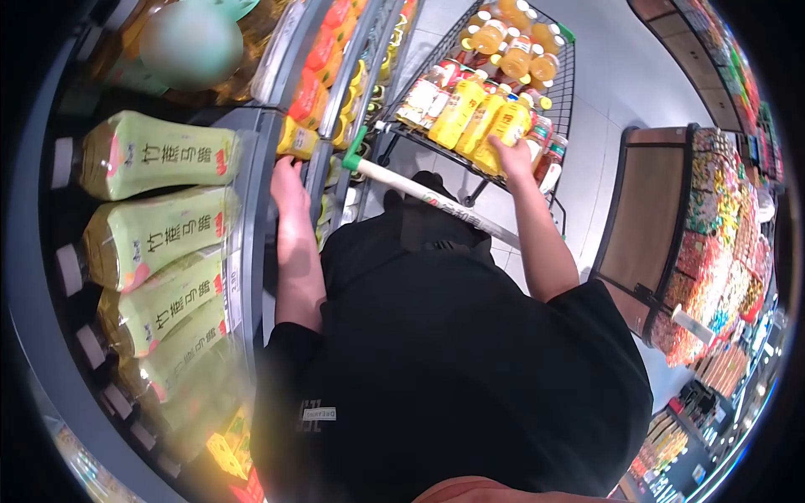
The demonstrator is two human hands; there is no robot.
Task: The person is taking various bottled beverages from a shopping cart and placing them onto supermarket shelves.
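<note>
My right hand (513,158) is wrapped round a yellow bottle (509,126), which stands at the near right of the other yellow bottles (459,109) in a wire shopping cart (570,63). On the left, my left hand (288,172) reaches to the shelf edge, its fingertips against a yellow package (298,138); whether they grip it is hard to see. The cart's white handle (436,199) with a green end crosses in front of my body, and neither hand is on it.
Large green-labelled bottles (168,155) lie along the left shelf (251,184). Orange packages (319,71) are further along. Orange-drink bottles (517,57) fill the cart's far end. A brown display stand (646,210) with colourful packets (713,243) is at right.
</note>
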